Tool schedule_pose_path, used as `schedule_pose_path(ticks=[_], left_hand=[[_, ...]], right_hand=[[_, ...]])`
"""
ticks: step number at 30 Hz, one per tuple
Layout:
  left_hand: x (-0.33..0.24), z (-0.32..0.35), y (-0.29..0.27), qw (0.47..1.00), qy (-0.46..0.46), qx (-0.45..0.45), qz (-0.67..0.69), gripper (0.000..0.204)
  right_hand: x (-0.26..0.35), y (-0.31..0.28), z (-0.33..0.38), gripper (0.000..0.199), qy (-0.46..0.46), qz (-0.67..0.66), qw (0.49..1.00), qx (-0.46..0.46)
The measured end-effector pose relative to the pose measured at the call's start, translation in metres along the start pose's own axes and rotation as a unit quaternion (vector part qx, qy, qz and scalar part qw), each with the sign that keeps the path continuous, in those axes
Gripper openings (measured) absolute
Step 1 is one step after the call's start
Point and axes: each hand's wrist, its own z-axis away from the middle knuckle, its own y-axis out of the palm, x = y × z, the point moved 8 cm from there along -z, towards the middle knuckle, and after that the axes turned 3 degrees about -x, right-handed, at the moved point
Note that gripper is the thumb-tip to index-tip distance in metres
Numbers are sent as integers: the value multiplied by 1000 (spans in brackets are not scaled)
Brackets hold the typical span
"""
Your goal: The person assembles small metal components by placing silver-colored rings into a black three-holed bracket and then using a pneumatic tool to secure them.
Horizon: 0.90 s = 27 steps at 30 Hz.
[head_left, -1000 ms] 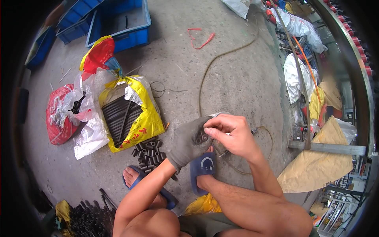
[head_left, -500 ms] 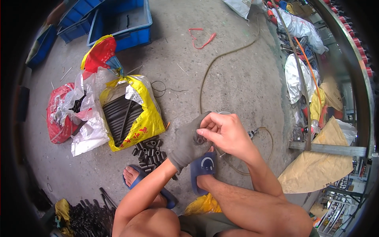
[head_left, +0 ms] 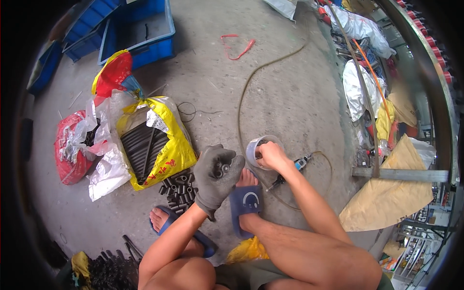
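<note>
My left hand (head_left: 212, 181), in a dark grey work glove, is turned palm up with its fingers curled around several small dark ring-shaped parts (head_left: 223, 168). To its right, my bare right hand (head_left: 273, 155) reaches into a round whitish tub (head_left: 251, 151) on the floor. Its fingers are bent and closed together, the tips hidden among dark contents. A blue-and-black power tool (head_left: 300, 163) with a hose lies just right of the tub. Short black tubes (head_left: 180, 191) are heaped on the floor left of my gloved hand.
A yellow bag (head_left: 180, 157) of long black rods stands at the left, beside a red bag (head_left: 67, 150). Blue crates (head_left: 150, 53) sit at the far left. A hose (head_left: 244, 96) crosses the concrete floor. Brown paper (head_left: 382, 203) and a metal frame (head_left: 401, 174) are at the right.
My hands were together over the tub. My right hand has moved off to the right and down into the tub; my left has turned palm up, showing the ring-shaped parts.
</note>
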Motion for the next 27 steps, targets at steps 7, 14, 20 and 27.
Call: schedule_pose_path(ticks=[7, 14, 20, 27], left_hand=[[-2, -10, 7, 999, -15, 15, 26, 14], [-2, -12, 18, 998, -37, 47, -7, 25], [5, -6, 17, 998, -41, 43, -7, 23], [-2, 0, 20, 998, 1, 53, -15, 22]], right_hand=[[-5, 7, 1, 19, -31, -10, 998, 50], [-6, 0, 5, 19, -47, -6, 999, -12], [1, -4, 3, 20, -35, -17, 998, 40], [2, -42, 23, 22, -23, -35, 996, -74]])
